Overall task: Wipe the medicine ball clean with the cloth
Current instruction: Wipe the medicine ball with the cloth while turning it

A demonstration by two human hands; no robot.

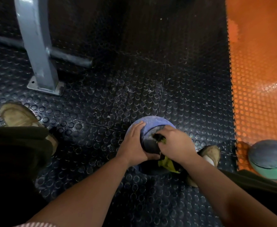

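Observation:
A blue and black medicine ball (152,123) rests on the dark studded floor mat between my feet. My left hand (133,143) lies flat against the ball's left side, fingers spread over it. My right hand (175,143) presses a yellow-green cloth (166,163) onto the ball's top right. The cloth is bunched under the palm, and one end hangs out below the wrist. Both hands hide much of the ball's near side.
A second ball (270,158), grey and green, sits at the right on the orange mat (257,63). A grey metal post (39,51) with a bolted base plate stands at the upper left. My shoes (18,115) flank the ball.

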